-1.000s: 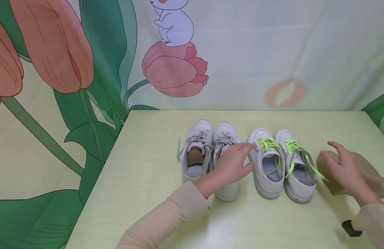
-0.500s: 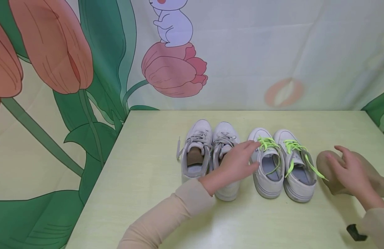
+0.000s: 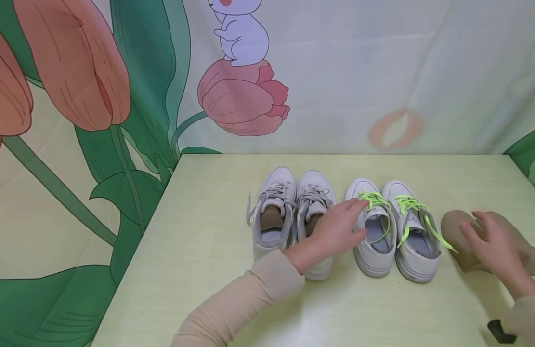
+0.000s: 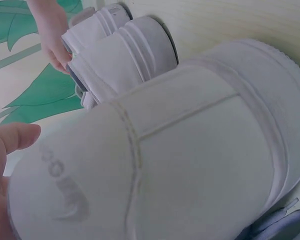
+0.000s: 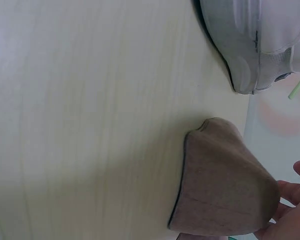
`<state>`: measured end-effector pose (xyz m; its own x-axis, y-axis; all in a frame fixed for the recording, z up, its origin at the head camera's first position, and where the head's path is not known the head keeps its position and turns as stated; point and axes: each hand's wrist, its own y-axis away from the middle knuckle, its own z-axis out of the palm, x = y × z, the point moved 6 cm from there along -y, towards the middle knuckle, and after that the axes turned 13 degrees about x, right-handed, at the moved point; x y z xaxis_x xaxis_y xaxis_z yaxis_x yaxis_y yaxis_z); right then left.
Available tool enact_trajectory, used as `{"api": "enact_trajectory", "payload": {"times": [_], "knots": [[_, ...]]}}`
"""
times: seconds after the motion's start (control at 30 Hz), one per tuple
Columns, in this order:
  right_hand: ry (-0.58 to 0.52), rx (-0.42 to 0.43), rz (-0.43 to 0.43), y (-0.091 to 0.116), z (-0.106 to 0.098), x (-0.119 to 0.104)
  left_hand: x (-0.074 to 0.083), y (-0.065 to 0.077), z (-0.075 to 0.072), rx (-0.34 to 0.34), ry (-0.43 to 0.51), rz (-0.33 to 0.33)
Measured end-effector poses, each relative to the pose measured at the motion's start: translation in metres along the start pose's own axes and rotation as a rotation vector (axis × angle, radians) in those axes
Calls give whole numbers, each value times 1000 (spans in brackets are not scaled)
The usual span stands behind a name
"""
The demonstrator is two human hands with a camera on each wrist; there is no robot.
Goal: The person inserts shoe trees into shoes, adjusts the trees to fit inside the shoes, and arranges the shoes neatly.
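- Pale table (image 3: 163, 289) is bearing two grey-laced shoes (image 3: 282, 180) left, two green-laced shoes (image 3: 377, 260) rightward;
- relaxed, empty left hand (image 3: 336, 229) is partly hiding one grey-laced shoe;
- relaxed, empty right hand (image 3: 494, 243) is obscuring rightmost brown footwear (image 5: 227, 190), count unclear.

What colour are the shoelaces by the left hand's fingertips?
The shoelaces are bright yellow-green, clearest in the head view.

Indoor, set-dressed spot; whether it is housed in a home or a studio cannot be told. A pale wood-grain worktop (image 3: 185, 231) is backed by a creased cloth backdrop (image 3: 336, 72), printed with big orange tulips (image 3: 76, 58), green leaves (image 3: 29, 308) and a white cartoon animal (image 3: 245, 38) seated on a pink tulip (image 3: 239, 101). Light is reflected off the worktop.
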<state>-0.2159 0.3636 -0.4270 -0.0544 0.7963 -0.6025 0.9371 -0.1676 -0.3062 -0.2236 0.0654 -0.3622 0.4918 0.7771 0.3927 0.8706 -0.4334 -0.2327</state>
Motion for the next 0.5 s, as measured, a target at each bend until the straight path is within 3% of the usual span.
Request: {"api": "enact_trajectory", "payload": {"times": [0.5], "knots": [[38, -84, 120, 8, 11, 23, 8, -6, 11, -24, -14, 9]]}}
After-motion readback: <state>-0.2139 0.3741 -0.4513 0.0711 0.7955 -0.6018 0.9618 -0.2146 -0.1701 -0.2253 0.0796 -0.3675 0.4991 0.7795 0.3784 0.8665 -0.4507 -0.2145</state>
